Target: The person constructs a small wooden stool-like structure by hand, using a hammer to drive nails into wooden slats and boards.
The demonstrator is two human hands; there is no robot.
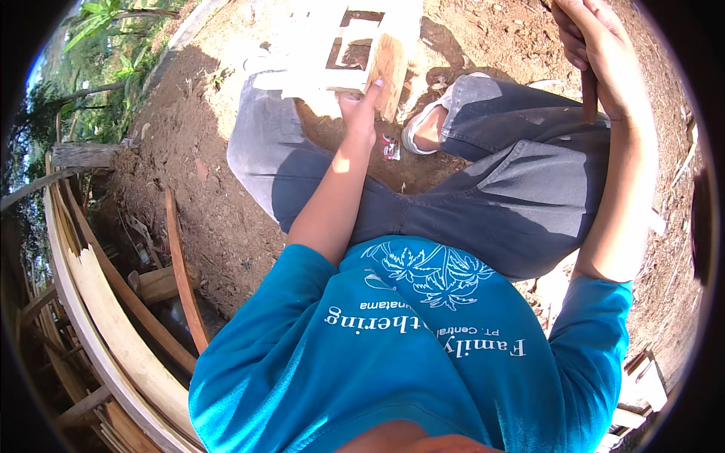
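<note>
My left hand (359, 107) is closed on a wooden board (390, 66), its thumb lying along the board's near edge. The board stands against a pale, sunlit wooden frame (400, 15) with rectangular openings, near the top edge between my legs. The glare washes out much of the frame's left side. Raised at the upper right, my right hand (600, 47) is wrapped round a dark brown handle (589, 97). The lower end of that handle points toward my right knee. What it belongs to lies beyond the top edge, so I cannot tell the kind of tool.
I sit low over bare brown soil (177, 162), legs bent apart. A small red and white wrapper (390, 147) lies by my shoe (424, 134). Long wooden strips and split planks (136, 325) are stacked at the left. Light offcuts (646, 385) lie at the lower right.
</note>
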